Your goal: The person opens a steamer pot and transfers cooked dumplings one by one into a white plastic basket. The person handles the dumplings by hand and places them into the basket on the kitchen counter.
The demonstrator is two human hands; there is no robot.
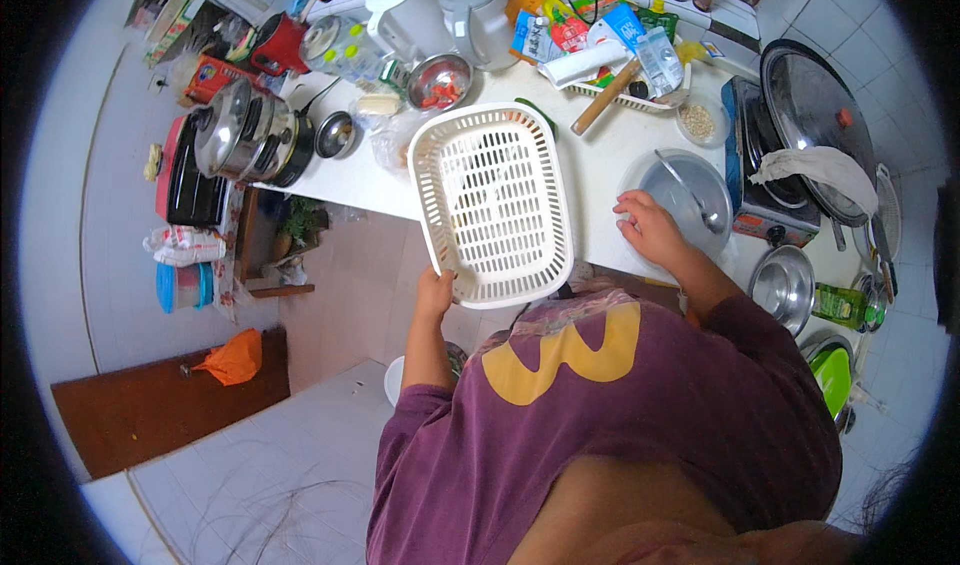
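My left hand (436,292) grips the near left corner of a white slotted plastic basket (564,212), thumb over the rim. No food shows in the basket, which tilts over the front edge of the white counter (592,182). My right hand (649,227) is over the left side of a large translucent bowl (652,167), its fingers spread and holding nothing; whether it touches the rim I cannot tell. A metal spoon (679,178) leans inside that bowl. Behind the basket sits a steel bowl (440,77) with cut red pieces. A green vegetable (537,112) lies partly hidden behind the basket.
To the right stand a gas stove (776,223), a lidded wok (814,114) and a steel basin (781,283). A rolling pin (606,98) juts from a basket of packets (637,102). A steamer pot (244,137) and two white jugs (409,13) stand left and behind.
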